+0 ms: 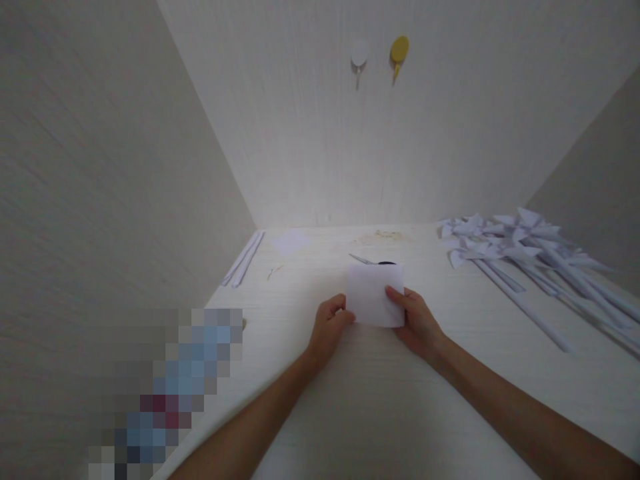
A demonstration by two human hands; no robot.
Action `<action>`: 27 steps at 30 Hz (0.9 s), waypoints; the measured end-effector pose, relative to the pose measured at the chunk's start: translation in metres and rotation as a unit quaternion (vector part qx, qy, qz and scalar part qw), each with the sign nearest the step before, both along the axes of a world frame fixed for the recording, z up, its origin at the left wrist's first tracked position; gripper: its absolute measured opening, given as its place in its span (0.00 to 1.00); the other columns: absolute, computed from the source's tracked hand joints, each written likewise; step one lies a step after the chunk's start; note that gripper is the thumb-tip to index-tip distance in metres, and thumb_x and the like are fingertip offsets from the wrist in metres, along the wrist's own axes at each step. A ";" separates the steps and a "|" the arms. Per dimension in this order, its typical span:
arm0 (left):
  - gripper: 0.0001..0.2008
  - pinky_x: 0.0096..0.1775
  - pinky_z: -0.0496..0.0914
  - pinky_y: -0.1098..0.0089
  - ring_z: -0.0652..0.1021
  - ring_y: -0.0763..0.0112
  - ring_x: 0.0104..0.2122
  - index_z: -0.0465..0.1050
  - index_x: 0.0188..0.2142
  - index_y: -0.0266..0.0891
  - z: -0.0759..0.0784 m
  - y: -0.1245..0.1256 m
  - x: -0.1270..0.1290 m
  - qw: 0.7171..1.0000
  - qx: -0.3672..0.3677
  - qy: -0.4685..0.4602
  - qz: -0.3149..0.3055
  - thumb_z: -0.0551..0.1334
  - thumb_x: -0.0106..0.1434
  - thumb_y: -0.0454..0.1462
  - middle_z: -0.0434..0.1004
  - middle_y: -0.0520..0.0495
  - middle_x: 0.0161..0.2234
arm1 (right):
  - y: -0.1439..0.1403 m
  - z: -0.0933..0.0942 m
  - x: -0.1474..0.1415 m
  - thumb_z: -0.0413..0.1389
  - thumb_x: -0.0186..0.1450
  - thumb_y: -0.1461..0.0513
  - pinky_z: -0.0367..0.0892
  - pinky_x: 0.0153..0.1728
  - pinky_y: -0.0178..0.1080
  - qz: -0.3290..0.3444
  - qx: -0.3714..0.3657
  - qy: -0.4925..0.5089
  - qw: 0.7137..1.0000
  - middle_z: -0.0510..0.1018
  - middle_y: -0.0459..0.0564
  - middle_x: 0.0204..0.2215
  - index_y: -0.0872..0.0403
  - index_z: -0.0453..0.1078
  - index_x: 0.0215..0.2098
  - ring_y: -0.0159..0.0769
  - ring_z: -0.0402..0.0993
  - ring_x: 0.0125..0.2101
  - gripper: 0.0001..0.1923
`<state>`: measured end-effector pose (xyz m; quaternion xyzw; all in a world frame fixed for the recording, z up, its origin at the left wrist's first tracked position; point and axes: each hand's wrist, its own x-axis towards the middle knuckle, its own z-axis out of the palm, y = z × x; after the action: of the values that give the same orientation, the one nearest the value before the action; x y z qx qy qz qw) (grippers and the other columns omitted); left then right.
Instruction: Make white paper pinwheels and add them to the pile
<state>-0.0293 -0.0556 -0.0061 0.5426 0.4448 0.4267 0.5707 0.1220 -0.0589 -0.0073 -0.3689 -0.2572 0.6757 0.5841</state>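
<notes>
A square sheet of white paper (373, 297) is held up over the table between my two hands. My left hand (330, 327) pinches its lower left corner between thumb and fingers. On the other side, my right hand (417, 320) grips the right edge, thumb on the front and fingers behind. Just beyond the paper's top edge lie scissors (364, 259); a blade and a bit of dark handle show, the rest is hidden behind the sheet.
Paper pinwheels (520, 240) on rolled paper sticks are heaped at the right. Rolled paper sticks (249, 260) and a flat paper sheet (291, 241) lie at back left. Small brownish bits (383, 237) lie near the wall, which carries a white hook (359, 55) and a yellow hook (399, 51).
</notes>
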 end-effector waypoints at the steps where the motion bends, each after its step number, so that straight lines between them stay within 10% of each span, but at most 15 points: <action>1: 0.05 0.29 0.64 0.71 0.70 0.71 0.26 0.69 0.23 0.34 0.001 -0.001 0.000 1.000 0.001 -0.005 0.001 0.56 0.45 0.33 0.69 0.51 0.22 | 0.000 0.000 0.000 0.61 0.48 0.59 0.66 0.28 0.38 0.001 0.002 -0.011 1.000 0.77 0.49 0.22 0.58 0.70 0.28 0.36 0.72 0.24 0.12; 10: 0.16 0.32 0.69 0.67 0.74 0.66 0.28 0.72 0.32 0.32 0.009 -0.005 0.004 0.994 -0.060 -0.032 0.081 0.66 0.42 0.37 0.76 0.43 0.29 | -0.008 -0.006 -0.003 0.59 0.49 0.54 0.62 0.21 0.35 0.043 0.090 -0.222 0.970 0.73 0.46 0.18 0.58 0.70 0.23 0.32 0.67 0.20 0.13; 27: 0.18 0.37 0.68 0.65 0.75 0.65 0.33 0.70 0.37 0.32 0.011 -0.002 -0.002 0.972 -0.158 -0.165 -0.055 0.66 0.45 0.35 0.76 0.41 0.33 | -0.008 -0.006 -0.002 0.60 0.48 0.55 0.61 0.21 0.34 0.045 0.083 -0.199 0.975 0.73 0.46 0.18 0.58 0.71 0.24 0.32 0.67 0.19 0.13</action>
<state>-0.0313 -0.0581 0.0050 0.3911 0.3756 0.4028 0.7373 0.1198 -0.0672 -0.0129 -0.4341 -0.4402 0.5905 0.5187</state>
